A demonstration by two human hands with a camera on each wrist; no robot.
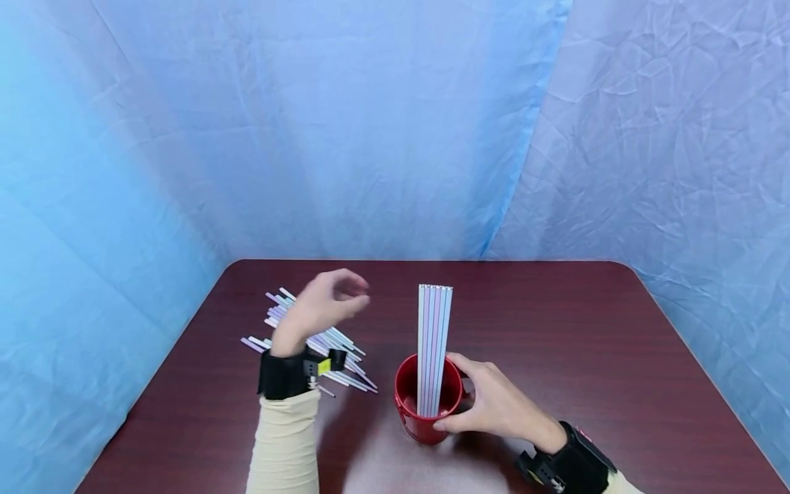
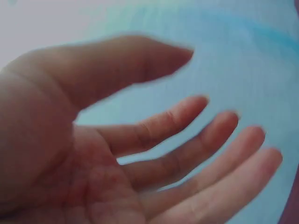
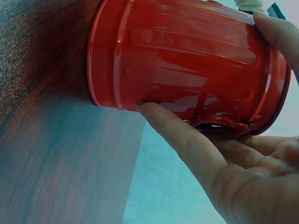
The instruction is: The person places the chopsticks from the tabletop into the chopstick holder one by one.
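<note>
A red metal bucket stands on the dark wooden table, with several pale straws upright in it. My right hand holds the bucket from the right, thumb and fingers curled round its wall. My left hand hovers raised above a loose pile of pastel straws lying on the table to the left. In the left wrist view the left hand is empty, its fingers loosely spread and blurred.
Blue crumpled cloth hangs behind and on both sides of the table. The right half of the table shows bare wood. Black wrist straps sit on both forearms.
</note>
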